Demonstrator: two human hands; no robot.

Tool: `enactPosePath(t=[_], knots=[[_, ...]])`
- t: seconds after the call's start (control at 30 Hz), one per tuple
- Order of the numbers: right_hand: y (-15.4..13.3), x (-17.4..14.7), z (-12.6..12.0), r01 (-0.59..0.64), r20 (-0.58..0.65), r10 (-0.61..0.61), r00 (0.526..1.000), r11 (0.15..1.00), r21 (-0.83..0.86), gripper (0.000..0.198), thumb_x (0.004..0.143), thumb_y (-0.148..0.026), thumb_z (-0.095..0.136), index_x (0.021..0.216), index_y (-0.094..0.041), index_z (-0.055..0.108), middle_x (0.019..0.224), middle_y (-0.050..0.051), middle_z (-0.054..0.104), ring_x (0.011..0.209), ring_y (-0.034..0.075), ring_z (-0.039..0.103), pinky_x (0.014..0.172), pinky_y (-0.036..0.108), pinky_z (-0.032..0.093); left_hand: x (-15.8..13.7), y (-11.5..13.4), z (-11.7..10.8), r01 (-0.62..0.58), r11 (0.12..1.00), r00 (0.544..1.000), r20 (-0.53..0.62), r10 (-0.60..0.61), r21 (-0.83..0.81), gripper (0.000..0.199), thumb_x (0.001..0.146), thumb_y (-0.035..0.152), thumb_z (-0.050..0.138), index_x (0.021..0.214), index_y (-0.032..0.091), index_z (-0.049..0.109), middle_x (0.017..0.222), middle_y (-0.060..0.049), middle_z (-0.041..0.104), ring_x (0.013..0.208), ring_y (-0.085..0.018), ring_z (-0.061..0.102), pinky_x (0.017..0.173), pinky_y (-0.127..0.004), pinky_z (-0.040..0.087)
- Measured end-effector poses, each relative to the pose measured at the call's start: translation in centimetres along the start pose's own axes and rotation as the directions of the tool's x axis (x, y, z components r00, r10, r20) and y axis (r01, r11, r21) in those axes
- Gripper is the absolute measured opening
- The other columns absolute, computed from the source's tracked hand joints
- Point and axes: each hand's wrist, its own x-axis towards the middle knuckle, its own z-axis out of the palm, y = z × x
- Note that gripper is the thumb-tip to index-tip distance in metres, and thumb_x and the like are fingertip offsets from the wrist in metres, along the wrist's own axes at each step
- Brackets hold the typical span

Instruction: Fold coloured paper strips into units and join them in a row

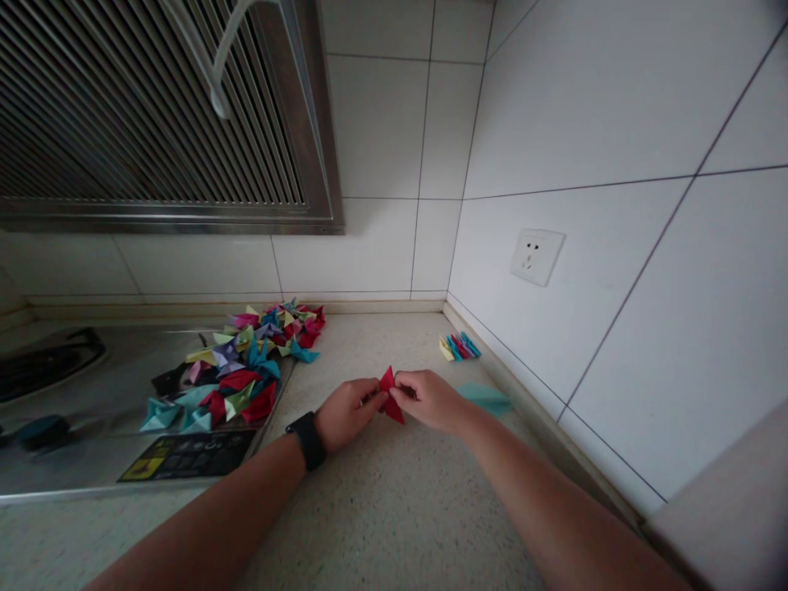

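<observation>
Evidently, the speckled counter (pixel 394 509) at the bottom centre of the frame serves as the work surface, with both forearms reaching in over it from the lower corners. A black watch (pixel 306 441) is worn on the left wrist. At the centre, the left hand (pixel 350 413) has its thumb and fingers closed on the left side of a red folded paper (pixel 393 407). The right hand (pixel 429 400) pinches the opposite side between thumb and bent fingers. The two-sided grip appears intended to steady so small a piece while its folds are worked; the exact finger contact is partly hidden. Beyond the right wrist lies a pale teal paper (pixel 489 399), partly covered by the arm, presumably kept within reach

To the left of the frame, a heap of folded papers (pixel 237 382) in many colours rests on the stove (pixel 92 484) and spills onto the counter, apparently gathered aside to leave working room. Right of centre, a small row of folded strips (pixel 460 346) sits near the wall, seemingly sorted apart. Farther back are a socket (pixel 538 256) at the right and a range hood (pixel 153 123) at the upper left
</observation>
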Motion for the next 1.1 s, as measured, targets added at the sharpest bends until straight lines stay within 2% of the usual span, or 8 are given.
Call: enactPosePath(t=[0.2,0.33,0.43,0.6,0.87,0.97,1.1], knots=[[-0.26,0.01,0.1,0.023,-0.075,-0.029,0.997,0.997,-0.074,0.021,0.084,-0.024,0.053,0.064,-0.017,0.049,0.059,-0.003,0.049,0.055,0.008,0.04,0.055,0.023,0.022,-0.2,0.46,0.09,0.007,0.994,0.999,-0.04,-0.002,0.112,0.029,0.094,0.034,0.041,0.075,0.017,0.054,0.064,0.001,0.056,0.058,-0.011,0.048,0.055,-0.022,0.031],[-0.5,-0.01,0.0,0.022,-0.094,-0.033,0.995,0.993,-0.116,0.019,0.083,-0.022,0.053,0.065,-0.018,0.048,0.06,-0.003,0.051,0.057,0.009,0.042,0.056,0.023,0.023,-0.19,0.87,0.23,0.014,0.989,0.998,-0.063,-0.005,0.144,0.026,0.093,0.033,0.043,0.077,0.017,0.055,0.069,0.0,0.058,0.06,-0.012,0.049,0.056,-0.022,0.033],[-0.65,-0.03,-0.06,0.037,-0.109,-0.049,0.993,0.993,-0.114,0.015,0.083,-0.021,0.052,0.069,-0.018,0.05,0.064,-0.003,0.053,0.059,0.009,0.044,0.057,0.023,0.025,-0.24,0.85,0.44,0.029,0.997,0.999,-0.048,-0.026,0.069,0.022,0.092,0.034,0.045,0.083,0.017,0.056,0.072,-0.001,0.059,0.062,-0.012,0.051,0.057,-0.022,0.034],[-0.54,0.01,-0.02,0.019,-0.156,-0.024,0.988,0.999,-0.031,0.019,0.088,-0.024,0.047,0.071,-0.019,0.047,0.063,-0.004,0.05,0.058,0.009,0.043,0.056,0.022,0.026,-0.39,0.57,0.86,0.107,0.984,0.992,0.085,-0.095,-0.142,0.034,0.096,0.04,0.034,0.087,0.017,0.057,0.062,0.001,0.055,0.053,-0.011,0.05,0.051,-0.021,0.036],[-0.56,0.08,0.03,-0.005,-0.087,0.021,0.996,0.983,0.185,0.023,0.094,-0.03,0.042,0.074,-0.018,0.047,0.065,-0.004,0.049,0.061,0.009,0.044,0.057,0.02,0.029,-0.2,0.38,0.92,0.116,0.941,0.99,0.109,-0.085,-0.317,0.034,0.094,0.04,0.037,0.088,0.014,0.057,0.062,0.002,0.053,0.053,-0.01,0.049,0.052,-0.02,0.039],[-0.67,0.11,-0.02,-0.025,-0.071,0.043,0.997,0.972,0.232,0.024,0.094,-0.031,0.042,0.073,-0.018,0.046,0.065,-0.005,0.047,0.062,0.009,0.043,0.058,0.02,0.029,-0.2,0.43,0.76,0.111,0.934,0.991,0.104,-0.08,-0.339,0.035,0.094,0.041,0.037,0.089,0.013,0.057,0.061,0.002,0.052,0.053,-0.009,0.047,0.051,-0.02,0.037],[-0.33,0.08,-0.01,-0.082,-0.027,0.093,0.995,0.953,0.291,0.026,0.094,-0.035,0.042,0.075,-0.018,0.048,0.064,-0.005,0.046,0.06,0.009,0.041,0.055,0.02,0.028,-0.19,0.76,0.49,0.099,0.953,0.994,0.077,-0.08,-0.285,0.036,0.094,0.042,0.037,0.084,0.014,0.057,0.058,0.003,0.05,0.051,-0.009,0.045,0.051,-0.021,0.035]])
